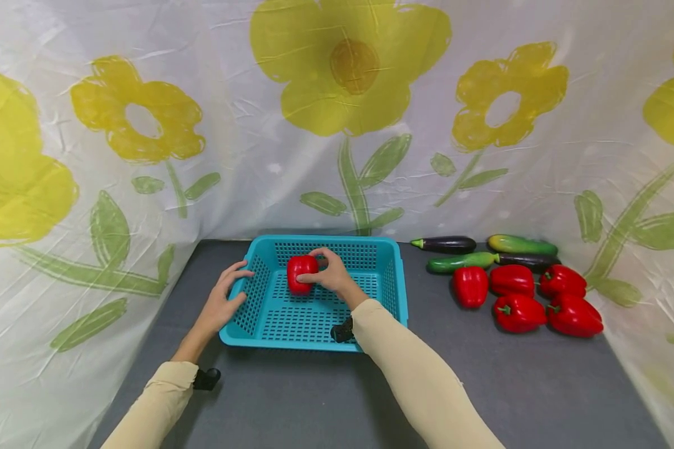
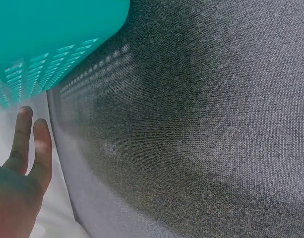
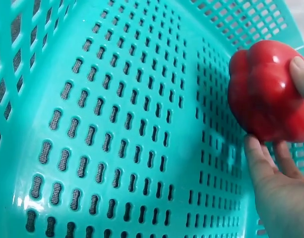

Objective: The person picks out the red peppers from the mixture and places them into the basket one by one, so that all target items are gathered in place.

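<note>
Bright diffuse light, white glints on red pepper point(image 3: 270, 87), soft shadow beside basket point(image 1: 292, 344).

I see a bright blue-green basket point(image 1: 292, 344); its floor has rows of skinny holes, and its sides look like a net. The pepper in it point(image 1: 296, 268) is shiny red. By the table's point(image 1: 292, 399) right edge, five more peppers point(image 1: 512, 280) are just as red, some with green stems. Near the back right corner, two eggplants point(image 1: 449, 244) are so purple they look black. One cucumber point(image 1: 455, 263) is green; the other point(image 1: 522, 245) turns yellow at one end. My table is dark grey, with tiny specks up close. Behind its back edge, the white curtain point(image 1: 247, 156) has yellow flowers point(image 1: 355, 66) with brown or white middles and green leaves. The sleeves point(image 1: 427, 386) are plain cream.
</note>
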Motion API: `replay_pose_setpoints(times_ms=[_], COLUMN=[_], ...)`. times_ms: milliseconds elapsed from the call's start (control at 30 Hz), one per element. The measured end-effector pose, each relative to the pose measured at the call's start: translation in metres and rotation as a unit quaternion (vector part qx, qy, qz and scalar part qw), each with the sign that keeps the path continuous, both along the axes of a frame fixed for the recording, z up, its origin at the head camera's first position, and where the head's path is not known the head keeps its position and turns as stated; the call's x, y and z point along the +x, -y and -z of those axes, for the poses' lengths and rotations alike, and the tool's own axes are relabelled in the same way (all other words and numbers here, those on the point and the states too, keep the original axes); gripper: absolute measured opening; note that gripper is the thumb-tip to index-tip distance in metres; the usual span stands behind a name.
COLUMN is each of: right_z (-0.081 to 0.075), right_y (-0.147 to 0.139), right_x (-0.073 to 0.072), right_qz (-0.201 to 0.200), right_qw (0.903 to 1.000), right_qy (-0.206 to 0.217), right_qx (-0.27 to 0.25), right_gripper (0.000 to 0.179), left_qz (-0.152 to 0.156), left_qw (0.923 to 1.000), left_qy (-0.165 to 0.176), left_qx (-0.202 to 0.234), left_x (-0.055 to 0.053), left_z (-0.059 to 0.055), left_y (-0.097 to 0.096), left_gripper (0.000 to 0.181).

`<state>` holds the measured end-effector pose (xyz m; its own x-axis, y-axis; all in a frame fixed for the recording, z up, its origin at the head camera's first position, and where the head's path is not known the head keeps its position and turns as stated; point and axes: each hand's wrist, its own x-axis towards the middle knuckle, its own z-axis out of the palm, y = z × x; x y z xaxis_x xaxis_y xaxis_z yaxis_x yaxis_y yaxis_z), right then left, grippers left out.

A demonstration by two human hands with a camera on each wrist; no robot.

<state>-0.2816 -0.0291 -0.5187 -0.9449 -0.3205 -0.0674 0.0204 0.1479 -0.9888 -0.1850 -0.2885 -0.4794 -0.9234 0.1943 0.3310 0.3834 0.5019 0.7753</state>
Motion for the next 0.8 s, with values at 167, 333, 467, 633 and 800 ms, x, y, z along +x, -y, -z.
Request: replay_pose_setpoints(times_ms=[167, 333, 467, 633, 800], right_z=[0.004, 0.006, 0.007, 0.01, 0.016], right_y=[0.0, 0.001, 0.001, 0.004, 0.007], right_x=[0.0, -0.001, -0.001, -0.004, -0.009], right_qz=[0.005, 0.004, 0.004, 0.014, 0.015], right_qw=[0.9999, 0.9998, 0.9995, 0.999, 0.9985], right_qy=[0.004, 0.012, 0.022, 0.028, 0.035], right_qx=[0.008, 0.017, 0.023, 0.033, 0.04], right_gripper=[0.054, 0.053, 0.053, 0.054, 0.056], left_qz=[0.006, 0.011, 0.009, 0.007, 0.005], left_qw=[1.0, 0.9999, 0.9999, 0.9999, 0.9999], left_qy=[-0.007, -0.011, -0.006, -0.009, -0.005], left_qx=[0.002, 0.005, 0.012, 0.01, 0.014], left_x=[-0.002, -0.003, -0.001, -0.002, -0.002], left_z=[0.004, 0.006, 0.003, 0.004, 0.004], left_y=[0.001, 0.002, 0.0, 0.0, 0.0], left_gripper=[0.039, 0.038, 0.04, 0.04, 0.04])
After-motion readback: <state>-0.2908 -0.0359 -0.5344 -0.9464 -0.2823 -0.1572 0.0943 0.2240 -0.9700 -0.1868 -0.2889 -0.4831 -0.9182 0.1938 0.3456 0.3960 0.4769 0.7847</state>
